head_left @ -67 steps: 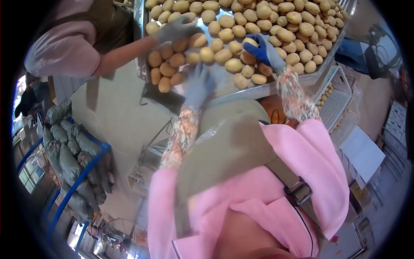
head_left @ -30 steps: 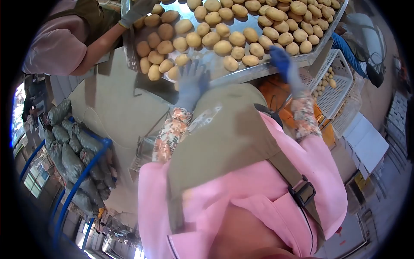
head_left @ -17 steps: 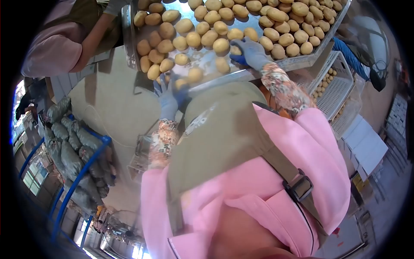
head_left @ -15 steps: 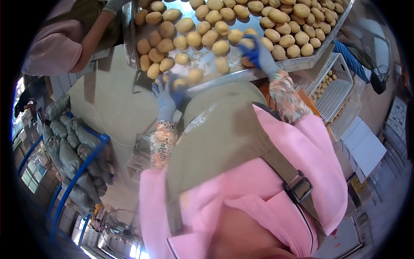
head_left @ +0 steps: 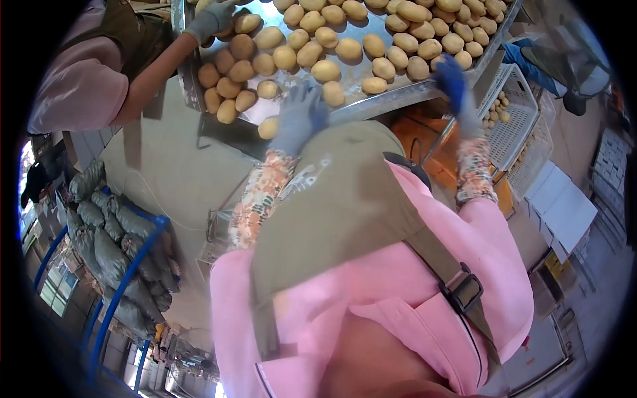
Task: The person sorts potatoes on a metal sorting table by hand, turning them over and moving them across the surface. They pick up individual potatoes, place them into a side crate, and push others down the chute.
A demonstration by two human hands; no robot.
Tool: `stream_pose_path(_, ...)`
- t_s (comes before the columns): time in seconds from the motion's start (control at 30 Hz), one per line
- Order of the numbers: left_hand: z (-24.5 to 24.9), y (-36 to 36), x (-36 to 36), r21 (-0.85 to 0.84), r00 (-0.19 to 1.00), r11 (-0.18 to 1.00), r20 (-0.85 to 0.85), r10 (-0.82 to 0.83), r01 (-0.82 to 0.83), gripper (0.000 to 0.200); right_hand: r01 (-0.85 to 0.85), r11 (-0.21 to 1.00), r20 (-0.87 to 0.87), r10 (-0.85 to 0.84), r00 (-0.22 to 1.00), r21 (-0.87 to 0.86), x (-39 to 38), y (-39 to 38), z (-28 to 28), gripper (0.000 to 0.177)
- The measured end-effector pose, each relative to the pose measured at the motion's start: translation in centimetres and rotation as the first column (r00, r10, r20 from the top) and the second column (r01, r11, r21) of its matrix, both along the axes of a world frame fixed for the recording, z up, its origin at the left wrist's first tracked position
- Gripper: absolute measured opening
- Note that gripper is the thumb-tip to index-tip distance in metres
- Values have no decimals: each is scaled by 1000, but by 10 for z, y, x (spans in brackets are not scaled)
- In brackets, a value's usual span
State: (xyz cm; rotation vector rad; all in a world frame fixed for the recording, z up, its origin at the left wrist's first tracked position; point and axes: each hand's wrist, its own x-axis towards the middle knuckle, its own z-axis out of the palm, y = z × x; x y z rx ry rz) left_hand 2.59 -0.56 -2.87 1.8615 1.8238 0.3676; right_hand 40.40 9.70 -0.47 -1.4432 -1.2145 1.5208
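Note:
Many yellow-brown potatoes (head_left: 325,71) lie on a metal tray table (head_left: 391,99) at the top. My left hand (head_left: 300,116), in a grey and blue glove, is over the table's near edge with its fingers apart. One potato (head_left: 268,129) sits just beside it, and another touches the area near its fingertips. My right hand (head_left: 454,86), in a blue glove, is at the table's right front edge beside the dense pile of potatoes (head_left: 453,44). Motion blurs it, and its fingers and anything in them cannot be made out.
A co-worker's gloved hand (head_left: 211,21) reaches over the table's left end. White crates (head_left: 514,119) holding potatoes stand below right, beside an orange container (head_left: 424,142). Filled green sacks (head_left: 109,245) lie by a blue rail (head_left: 126,278) at left. Another person (head_left: 564,66) is at upper right.
My left hand has moved right and slightly up along the near edge. My right hand has moved right, away from the middle potatoes. The co-worker's hand has come over the table's left end.

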Motion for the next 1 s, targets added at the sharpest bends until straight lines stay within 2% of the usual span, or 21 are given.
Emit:
stream_pose_path(0.03,-8,-2,5,-32,1000,999,6,-26,26,49,-84,996,314,83,946,-12,-61,0,26,66)
stream_pose_path(0.07,-15,-4,7,-61,999,997,12,-50,50,50,-347,933,644,205,737,100,-85,-1,21,74)
stream_pose_path(0.1,-19,-4,5,-74,998,996,37,-43,45,48,-416,908,783,225,579,46,-108,-4,16,80)
stream_pose_path(0.13,-11,-2,3,-71,999,997,35,-36,39,48,-473,881,888,232,397,-19,-127,-7,11,85)
stream_pose_path(0.2,16,-3,-3,-172,999,985,49,-14,23,48,-435,900,902,197,385,-12,-156,-3,1,91)
stream_pose_path(0.27,11,-10,-9,-159,999,986,0,41,-40,48,-404,915,914,168,369,-5,-167,7,-21,98)
stream_pose_path(0.33,2,-23,-17,-148,995,984,-51,89,-96,47,-204,931,799,-133,587,304,-177,15,-45,103)
stream_pose_path(0.4,-1,-25,-22,-29,994,993,-5,112,-112,45,-149,943,756,-138,640,299,-177,14,-44,101)
stream_pose_path(0.47,4,-27,-23,-53,987,986,13,161,-160,44,-25,964,662,-164,731,265,-178,10,-38,98)
stream_pose_path(0.53,9,-30,-21,-80,980,978,41,197,-193,43,-35,974,657,-125,744,226,-163,9,-42,88)
stream_pose_path(0.6,11,-30,-21,-80,958,965,127,259,-250,41,-115,983,625,0,780,143,-147,12,-39,75)
stream_pose_path(0.67,10,-24,-15,-10,974,982,125,187,-187,39,-159,983,607,69,792,96,-139,8,-33,69)
stream_pose_path(0.7,13,-17,-11,65,987,990,112,117,-124,37,41,999,368,-44,929,16,-138,5,-28,62)
stream_pose_path(0.73,19,-6,-4,70,986,989,112,122,-131,37,208,972,115,-196,974,-110,-137,6,-21,55)
stream_pose_path(0.77,26,6,7,105,990,994,136,-29,14,37,208,940,-126,-249,960,-269,-131,3,-10,45)
stream_pose_path(0.8,28,13,18,139,971,977,156,-183,162,37,208,940,-125,-248,961,-270,-119,3,-12,45)
stream_pose_path(0.83,20,19,29,140,970,976,159,-186,164,37,11,883,-590,-322,741,-468,-104,3,-14,44)
stream_pose_path(0.87,9,29,40,66,920,926,114,-376,371,40,-258,819,-848,-434,305,-512,-93,4,-19,45)
stream_pose_path(0.9,1,35,46,-15,827,829,82,-556,559,43,-342,782,-853,-486,188,-521,-86,-1,-28,50)
stream_pose_path(0.93,1,38,50,-7,821,824,86,-564,567,43,-330,788,-854,-484,190,-520,-93,-6,-12,50)
stream_pose_path(1.0,0,44,55,-115,759,794,-240,-605,597,47,34,828,-704,-496,507,-559,-114,-20,14,48)
